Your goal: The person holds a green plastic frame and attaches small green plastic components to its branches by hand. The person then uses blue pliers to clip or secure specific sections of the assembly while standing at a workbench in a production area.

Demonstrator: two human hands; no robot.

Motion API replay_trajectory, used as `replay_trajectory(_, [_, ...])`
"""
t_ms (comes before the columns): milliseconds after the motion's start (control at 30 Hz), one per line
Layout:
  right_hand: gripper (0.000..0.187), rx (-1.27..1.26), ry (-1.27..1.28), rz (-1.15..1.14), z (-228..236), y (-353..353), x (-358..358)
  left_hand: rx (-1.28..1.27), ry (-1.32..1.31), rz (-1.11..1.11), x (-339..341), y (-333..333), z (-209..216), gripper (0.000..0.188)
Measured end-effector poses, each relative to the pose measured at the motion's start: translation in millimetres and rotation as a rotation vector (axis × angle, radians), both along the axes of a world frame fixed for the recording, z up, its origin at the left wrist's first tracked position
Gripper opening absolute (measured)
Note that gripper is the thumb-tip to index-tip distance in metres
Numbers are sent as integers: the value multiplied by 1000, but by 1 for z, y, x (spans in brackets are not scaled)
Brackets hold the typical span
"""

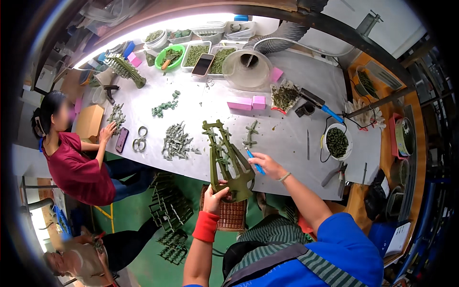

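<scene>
Over the six o'clock edge of the grey bench (287,126) is an olive-green openwork frame (213,159), its base pinched at seven o'clock by the left hand (214,197), while the right hand (268,166), at the frame's three o'clock, pinches a slim blue tool (258,167).

Strip light (158,24) glaring at upper left; tabletop (287,148) bright; rim black, edges curved.

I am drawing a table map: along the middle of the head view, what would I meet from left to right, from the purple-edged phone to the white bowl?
Purple-edged phone, rings, pile of green pieces, held green frame, right hand, thin rod, white bowl.
</scene>
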State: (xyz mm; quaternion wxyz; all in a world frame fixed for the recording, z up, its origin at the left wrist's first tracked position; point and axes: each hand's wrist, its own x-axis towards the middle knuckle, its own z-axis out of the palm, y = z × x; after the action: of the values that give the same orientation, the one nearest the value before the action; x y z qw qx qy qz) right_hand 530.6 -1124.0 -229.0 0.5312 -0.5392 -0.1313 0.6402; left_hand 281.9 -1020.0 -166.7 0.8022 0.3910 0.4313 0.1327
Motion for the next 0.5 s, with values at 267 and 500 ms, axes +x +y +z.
replay_trajectory(267, [70, 30, -936, 166, 0, 18, 5, -92, -52, 23, -9, 4, 4, 28])
replay_trajectory(500, [74, 80, -1026, 135, 2, 42, -9, -78, -61, -44, -14, 5, 7, 29])
